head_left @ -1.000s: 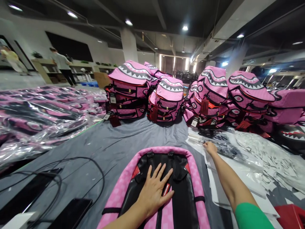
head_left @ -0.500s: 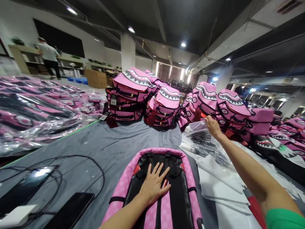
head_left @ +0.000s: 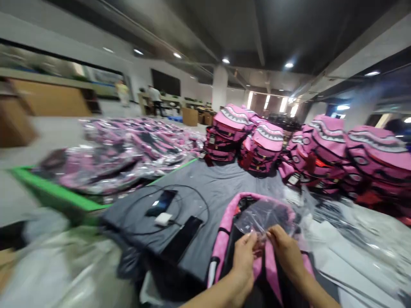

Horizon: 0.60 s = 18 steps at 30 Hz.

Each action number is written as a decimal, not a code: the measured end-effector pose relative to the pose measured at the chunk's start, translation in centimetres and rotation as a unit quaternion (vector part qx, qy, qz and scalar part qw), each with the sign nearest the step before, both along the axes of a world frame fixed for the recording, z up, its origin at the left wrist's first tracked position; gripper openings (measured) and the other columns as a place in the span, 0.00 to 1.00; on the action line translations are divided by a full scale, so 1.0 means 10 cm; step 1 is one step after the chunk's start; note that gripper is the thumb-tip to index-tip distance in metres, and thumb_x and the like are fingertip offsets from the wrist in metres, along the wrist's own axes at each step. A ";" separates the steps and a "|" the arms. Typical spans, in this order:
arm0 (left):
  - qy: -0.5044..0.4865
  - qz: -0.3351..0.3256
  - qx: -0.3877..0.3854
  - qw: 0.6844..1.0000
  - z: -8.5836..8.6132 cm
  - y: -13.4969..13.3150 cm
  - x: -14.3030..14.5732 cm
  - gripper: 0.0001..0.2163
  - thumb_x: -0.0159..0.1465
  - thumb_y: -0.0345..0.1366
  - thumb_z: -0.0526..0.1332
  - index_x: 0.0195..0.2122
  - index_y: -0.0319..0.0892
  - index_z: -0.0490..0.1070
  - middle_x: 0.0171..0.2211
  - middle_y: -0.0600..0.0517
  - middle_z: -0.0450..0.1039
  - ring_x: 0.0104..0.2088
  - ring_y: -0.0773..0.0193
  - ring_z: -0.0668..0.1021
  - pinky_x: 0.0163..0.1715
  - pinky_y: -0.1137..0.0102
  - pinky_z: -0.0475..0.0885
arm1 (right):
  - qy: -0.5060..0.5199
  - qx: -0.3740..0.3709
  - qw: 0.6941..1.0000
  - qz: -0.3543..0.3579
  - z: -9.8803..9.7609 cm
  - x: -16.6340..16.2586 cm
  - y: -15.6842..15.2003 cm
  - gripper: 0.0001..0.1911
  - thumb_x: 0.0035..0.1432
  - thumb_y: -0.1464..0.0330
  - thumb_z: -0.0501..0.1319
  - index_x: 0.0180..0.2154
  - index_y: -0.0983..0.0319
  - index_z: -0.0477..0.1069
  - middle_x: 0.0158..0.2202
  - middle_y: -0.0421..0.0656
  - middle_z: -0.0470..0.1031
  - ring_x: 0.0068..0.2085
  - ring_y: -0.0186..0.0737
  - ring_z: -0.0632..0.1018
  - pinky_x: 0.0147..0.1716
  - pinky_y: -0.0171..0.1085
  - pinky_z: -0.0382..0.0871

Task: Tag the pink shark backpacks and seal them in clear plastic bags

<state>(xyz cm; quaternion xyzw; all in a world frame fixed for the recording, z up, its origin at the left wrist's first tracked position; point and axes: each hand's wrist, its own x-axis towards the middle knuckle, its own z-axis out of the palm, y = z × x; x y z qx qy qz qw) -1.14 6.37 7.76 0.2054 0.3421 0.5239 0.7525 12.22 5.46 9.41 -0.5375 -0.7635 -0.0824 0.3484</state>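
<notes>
Presently, my grey-covered worktop (head_left: pixel 221 182) occupies the lower middle of the frame. Pink bags (head_left: pixel 135 154) heaped at left are already in plastic; the stacked backpacks (head_left: pixel 324 147), upper right, appear unwrapped and so outstanding, in my judgement. One backpack (head_left: pixel 271 265) lies at lower centre, black panel upward, not yet enclosed. Over its upper part I find clear plastic (head_left: pixel 260 216), its near edge pinched by my left fingers (head_left: pixel 249 241) and right fingers (head_left: pixel 278 236); whether it is opened I cannot tell.
</notes>
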 end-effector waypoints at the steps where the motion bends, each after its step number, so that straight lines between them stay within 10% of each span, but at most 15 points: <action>1: 0.006 0.018 -0.024 1.000 -0.04 -0.03 -0.05 0.26 0.36 0.52 0.78 0.29 0.38 0.75 0.29 0.48 0.77 0.30 0.63 0.77 0.32 0.70 0.68 | 0.020 -0.020 1.000 0.010 -0.07 -0.05 -0.01 0.27 0.71 0.50 0.44 0.29 0.58 0.70 0.26 0.40 0.73 0.24 0.35 0.75 0.23 0.31 0.63; 8: 0.139 0.063 0.020 0.988 -0.15 0.03 -0.30 0.16 0.44 0.31 0.71 0.22 0.43 0.60 0.18 0.59 0.61 0.22 0.69 0.65 0.28 0.71 0.61 | 0.181 -0.133 0.974 -0.017 0.03 0.09 0.34 0.32 0.60 0.38 0.43 0.23 0.56 0.62 0.16 0.38 0.66 0.18 0.38 0.69 0.19 0.35 0.65; 11: 0.391 0.084 0.143 0.905 -0.04 0.02 -0.41 0.08 0.47 0.24 0.63 0.25 0.42 0.66 0.25 0.54 0.68 0.31 0.62 0.72 0.37 0.66 0.67 | 0.211 -0.093 0.969 -0.084 0.28 0.13 0.38 0.30 0.58 0.39 0.43 0.23 0.55 0.59 0.14 0.38 0.64 0.16 0.40 0.68 0.18 0.36 0.62; 15: 0.526 0.159 0.357 0.755 0.12 0.02 -0.45 0.33 0.51 0.27 0.66 0.60 0.42 0.66 0.57 0.42 0.67 0.58 0.48 0.67 0.62 0.56 0.59 | 0.177 -0.087 0.979 -0.055 0.40 -0.04 0.20 0.27 0.57 0.40 0.46 0.27 0.54 0.63 0.17 0.39 0.69 0.18 0.43 0.73 0.20 0.38 0.65; 18: 0.549 0.121 0.408 0.719 0.24 0.12 -0.43 0.18 0.63 0.35 0.62 0.54 0.45 0.73 0.48 0.43 0.73 0.50 0.50 0.72 0.55 0.56 0.65 | 0.110 -0.096 0.989 -0.007 0.28 -0.09 0.04 0.26 0.51 0.39 0.55 0.35 0.54 0.69 0.22 0.40 0.74 0.19 0.47 0.76 0.20 0.38 0.65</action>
